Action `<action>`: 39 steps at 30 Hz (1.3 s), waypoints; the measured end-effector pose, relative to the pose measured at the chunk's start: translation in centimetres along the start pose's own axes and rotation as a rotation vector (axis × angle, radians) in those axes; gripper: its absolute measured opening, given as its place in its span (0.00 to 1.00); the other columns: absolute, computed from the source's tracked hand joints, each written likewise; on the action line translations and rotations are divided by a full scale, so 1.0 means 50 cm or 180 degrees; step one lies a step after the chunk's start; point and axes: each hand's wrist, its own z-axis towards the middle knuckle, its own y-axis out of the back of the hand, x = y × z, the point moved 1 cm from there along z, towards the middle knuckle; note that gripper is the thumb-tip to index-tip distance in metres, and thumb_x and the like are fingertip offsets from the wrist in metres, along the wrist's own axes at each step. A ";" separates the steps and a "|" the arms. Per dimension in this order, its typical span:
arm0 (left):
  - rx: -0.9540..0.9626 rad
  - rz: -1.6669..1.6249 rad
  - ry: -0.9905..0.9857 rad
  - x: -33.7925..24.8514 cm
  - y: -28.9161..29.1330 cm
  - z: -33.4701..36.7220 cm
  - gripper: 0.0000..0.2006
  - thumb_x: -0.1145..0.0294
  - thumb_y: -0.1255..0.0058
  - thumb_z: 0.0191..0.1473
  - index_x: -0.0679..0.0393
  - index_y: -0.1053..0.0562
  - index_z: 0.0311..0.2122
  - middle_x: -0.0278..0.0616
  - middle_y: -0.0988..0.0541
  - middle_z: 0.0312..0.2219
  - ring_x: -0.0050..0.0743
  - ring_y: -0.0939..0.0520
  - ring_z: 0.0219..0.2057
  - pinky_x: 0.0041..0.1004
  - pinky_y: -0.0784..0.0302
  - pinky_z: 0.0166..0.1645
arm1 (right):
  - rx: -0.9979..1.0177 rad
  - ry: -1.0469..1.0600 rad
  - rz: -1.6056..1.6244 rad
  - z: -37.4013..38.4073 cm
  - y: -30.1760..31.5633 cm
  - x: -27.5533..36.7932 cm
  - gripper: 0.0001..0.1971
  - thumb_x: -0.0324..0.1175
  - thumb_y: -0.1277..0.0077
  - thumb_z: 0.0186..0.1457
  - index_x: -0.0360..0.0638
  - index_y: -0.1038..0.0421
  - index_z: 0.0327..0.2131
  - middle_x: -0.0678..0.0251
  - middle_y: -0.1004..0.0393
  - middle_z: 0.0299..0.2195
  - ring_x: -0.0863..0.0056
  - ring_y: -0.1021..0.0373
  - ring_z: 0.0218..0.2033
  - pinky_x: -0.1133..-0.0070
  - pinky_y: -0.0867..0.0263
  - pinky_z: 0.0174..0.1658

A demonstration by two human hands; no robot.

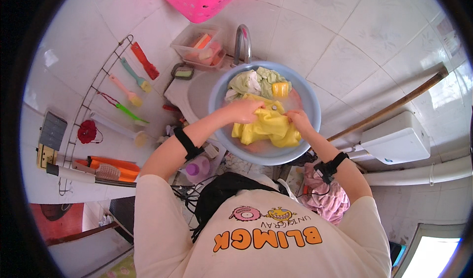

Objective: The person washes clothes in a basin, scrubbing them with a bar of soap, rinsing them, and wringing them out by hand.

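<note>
The fingers [258, 109] of the left hand [242, 112] are closed on the upper part of a yellow garment [268, 126], bunching it, and those of the right hand [298, 121] pinch its right-hand side. The garment lies crumpled between the two hands, inside a blue basin [315, 125].

From the left, a wire rack [80, 111] is fixed along the tiled wall, with a red puff [87, 131] on it. Several brushes hang in a row there: a green one [129, 112], a pink one [123, 87], a teal one [132, 71] and a red one [145, 61]. Nearer the basin come a small soap dish [183, 72], a bottle with a purple cap [193, 169] and a clear plastic container [183, 46], with a pink basket [204, 6] above it. A curved metal tap [242, 39] rises just behind the basin's far rim. In the basin, beyond the yellow garment, sits a pale green cloth [268, 77]. Further right, pink fabric [325, 199] lies heaped below the right forearm, a wooden pole [394, 103] slants along the wall, and a white cistern [398, 137] is mounted beside it.
</note>
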 end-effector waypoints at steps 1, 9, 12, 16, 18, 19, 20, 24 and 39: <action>-0.0019 0.0420 0.0086 -0.028 0.002 -0.011 0.22 0.73 0.55 0.37 0.59 0.35 0.43 0.51 0.27 0.33 0.48 0.27 0.38 0.38 0.32 0.41 | 0.0005 0.0172 -0.0023 -0.008 0.006 0.005 0.14 0.32 0.49 0.38 0.38 0.35 0.32 0.60 0.29 0.29 0.71 0.32 0.34 0.77 0.38 0.38; -0.0409 0.1034 0.0735 -0.006 -0.021 0.011 0.20 0.72 0.49 0.34 0.57 0.32 0.40 0.51 0.27 0.30 0.47 0.25 0.35 0.40 0.30 0.37 | 0.0005 0.1609 -0.1130 -0.056 0.015 0.083 0.21 0.34 0.41 0.36 0.42 0.36 0.36 0.59 0.30 0.31 0.64 0.33 0.34 0.74 0.38 0.38; -0.0944 0.1477 0.0398 0.014 0.031 0.047 0.18 0.73 0.50 0.34 0.58 0.30 0.37 0.50 0.26 0.28 0.49 0.25 0.33 0.41 0.30 0.36 | -0.0071 0.1487 -0.1281 -0.011 0.075 0.149 0.21 0.32 0.40 0.36 0.42 0.36 0.36 0.62 0.31 0.30 0.68 0.34 0.33 0.77 0.38 0.38; -0.1479 0.1405 -0.0010 -0.068 0.160 0.049 0.17 0.75 0.53 0.35 0.57 0.30 0.37 0.50 0.26 0.28 0.49 0.26 0.34 0.42 0.31 0.36 | -0.0408 0.1655 -0.1076 -0.039 0.129 0.245 0.19 0.32 0.41 0.37 0.41 0.37 0.34 0.62 0.31 0.26 0.69 0.33 0.30 0.77 0.38 0.35; -0.1705 0.1414 -0.0014 -0.096 0.206 0.053 0.17 0.75 0.54 0.36 0.57 0.30 0.37 0.50 0.26 0.27 0.49 0.26 0.34 0.42 0.31 0.36 | -0.0484 0.1788 -0.1178 -0.044 0.162 0.307 0.17 0.30 0.42 0.39 0.41 0.37 0.34 0.64 0.32 0.25 0.76 0.35 0.28 0.79 0.38 0.34; -0.1956 0.1437 -0.0183 -0.103 0.225 0.057 0.16 0.75 0.54 0.36 0.57 0.30 0.37 0.49 0.25 0.28 0.49 0.26 0.33 0.42 0.31 0.35 | -0.0586 0.1934 -0.1170 -0.042 0.177 0.325 0.17 0.30 0.42 0.39 0.41 0.37 0.34 0.62 0.31 0.26 0.70 0.33 0.29 0.78 0.37 0.34; -0.2197 0.1449 -0.0351 -0.106 0.236 0.060 0.16 0.75 0.55 0.36 0.56 0.29 0.36 0.49 0.25 0.29 0.48 0.25 0.33 0.43 0.31 0.35 | -0.0684 0.2067 -0.1161 -0.043 0.185 0.339 0.17 0.29 0.43 0.38 0.40 0.37 0.33 0.60 0.30 0.28 0.64 0.32 0.30 0.76 0.37 0.34; -0.2011 0.1523 -0.0350 -0.097 0.257 0.071 0.15 0.75 0.55 0.37 0.56 0.31 0.36 0.48 0.25 0.29 0.48 0.25 0.33 0.42 0.31 0.33 | -0.0868 0.2062 -0.1307 -0.052 0.185 0.362 0.16 0.28 0.44 0.37 0.41 0.38 0.32 0.59 0.31 0.28 0.60 0.33 0.30 0.74 0.37 0.33; 0.0610 0.1377 -0.0629 -0.003 0.018 0.009 0.25 0.73 0.46 0.32 0.59 0.38 0.41 0.46 0.33 0.35 0.45 0.29 0.39 0.37 0.30 0.37 | 0.0268 0.2603 -0.2512 -0.089 0.012 0.144 0.19 0.45 0.43 0.37 0.46 0.37 0.30 0.61 0.34 0.26 0.63 0.33 0.29 0.72 0.38 0.32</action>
